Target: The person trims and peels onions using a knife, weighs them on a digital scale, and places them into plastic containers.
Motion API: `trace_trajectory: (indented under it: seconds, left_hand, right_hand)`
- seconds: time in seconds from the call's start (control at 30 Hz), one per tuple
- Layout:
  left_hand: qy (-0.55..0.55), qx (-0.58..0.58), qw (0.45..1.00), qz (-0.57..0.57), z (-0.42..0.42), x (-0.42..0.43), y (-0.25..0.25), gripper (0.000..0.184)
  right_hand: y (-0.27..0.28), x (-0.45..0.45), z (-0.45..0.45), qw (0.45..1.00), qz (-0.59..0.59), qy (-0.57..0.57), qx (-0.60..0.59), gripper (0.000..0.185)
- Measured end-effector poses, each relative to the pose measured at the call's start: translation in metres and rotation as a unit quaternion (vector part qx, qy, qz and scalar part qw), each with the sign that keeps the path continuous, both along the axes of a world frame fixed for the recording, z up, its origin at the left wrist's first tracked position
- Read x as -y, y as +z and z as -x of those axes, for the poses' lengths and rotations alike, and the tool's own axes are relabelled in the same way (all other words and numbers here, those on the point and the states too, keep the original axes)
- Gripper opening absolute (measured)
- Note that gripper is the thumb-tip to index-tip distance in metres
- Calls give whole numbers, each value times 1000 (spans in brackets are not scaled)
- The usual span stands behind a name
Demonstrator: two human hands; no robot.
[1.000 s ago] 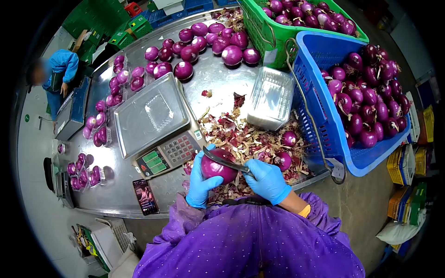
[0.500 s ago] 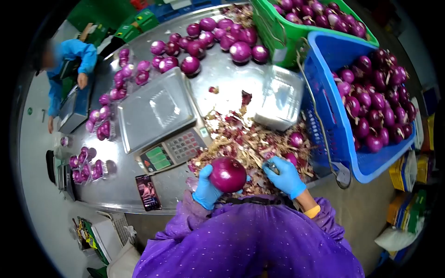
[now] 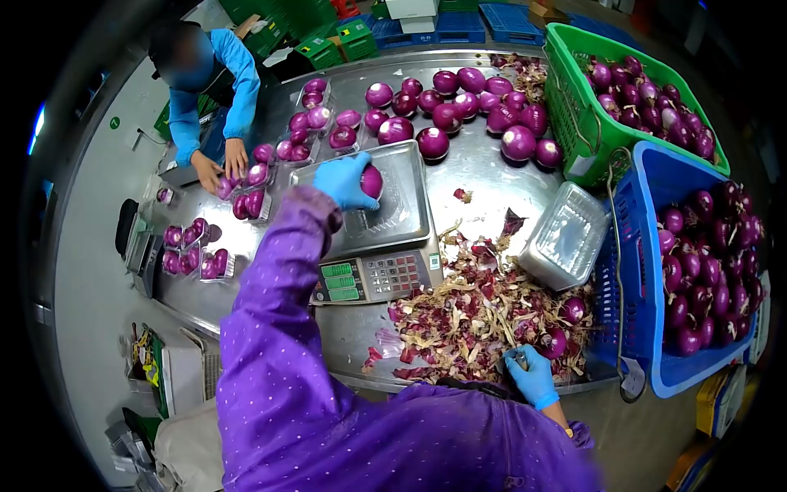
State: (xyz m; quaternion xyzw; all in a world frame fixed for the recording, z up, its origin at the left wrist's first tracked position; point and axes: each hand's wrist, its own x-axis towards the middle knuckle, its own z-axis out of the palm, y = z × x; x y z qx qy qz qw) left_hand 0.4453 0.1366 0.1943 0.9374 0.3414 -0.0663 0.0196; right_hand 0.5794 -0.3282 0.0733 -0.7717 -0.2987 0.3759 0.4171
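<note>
My left hand (image 3: 346, 180), in a blue glove, is closed round a peeled purple onion (image 3: 371, 182) over the tray of the weighing scale (image 3: 393, 215). My right hand (image 3: 531, 375), also gloved, is low by the table's near edge, beside a heap of onion skins (image 3: 467, 316). Its fingers are curled round the dark handle of the knife (image 3: 520, 358); the blade cannot be made out. Loose onions (image 3: 555, 343) lie among the skins. A stack of clear plastic trays (image 3: 566, 238) stands right of the scale.
A blue crate (image 3: 628, 271) and a green crate (image 3: 574, 107), both with onions, stand at the right. Peeled onions (image 3: 448, 117) lie at the back. Across the table at the left, a person in blue (image 3: 239, 82) handles onions near packed trays (image 3: 217, 264).
My left hand has carried the onion from near my body up and left over the scale. My right hand stays low with the knife. The person in blue now reaches to the packed onions.
</note>
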Motion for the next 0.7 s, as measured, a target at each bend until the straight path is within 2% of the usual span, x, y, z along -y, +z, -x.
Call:
trace_trajectory:
  seconds: [0.13, 0.2, 0.27, 0.3, 0.33, 0.37, 0.43, 0.53, 0.63, 0.7]
  left_hand:
    - [-30, -109, 993, 37, -15, -11, -9, 86]
    - [-23, 26, 998, 42, -2, -17, -4, 89]
    - [-57, 219, 974, 30, 11, -19, 23, 85]
    - [-62, 280, 958, -17, 18, -20, 39, 82]
    - [-35, 319, 947, -19, 26, -22, 53, 83]
    - [-27, 377, 925, 39, 33, -17, 69, 75]
    - [-92, 451, 888, 28, 44, -4, 93, 66]
    - [-87, 418, 904, 18, 53, 30, 118, 60]
    - [-86, 397, 911, 77, 43, 51, 123, 59]
    - [-117, 373, 918, 63, 34, 54, 121, 59]
  right_hand:
    - [-10, 3, -3, 998, 24, -25, -45, 12]
    - [-8, 4, -6, 997, 38, -31, -59, 12]
    - [-12, 4, -6, 998, 29, -27, -54, 12]
    - [-14, 3, -6, 998, 28, -25, -58, 12]
    - [-17, 2, -5, 998, 27, -22, -60, 12]
    - [-17, -1, -5, 998, 25, -18, -63, 12]
    - [-13, -7, -4, 998, 6, -7, -68, 12]
    - [-11, -11, -4, 996, 1, 6, -87, 11]
    - [-12, -10, -4, 995, 1, -1, -104, 11]
    - [-20, -5, -7, 993, 11, -9, -117, 10]
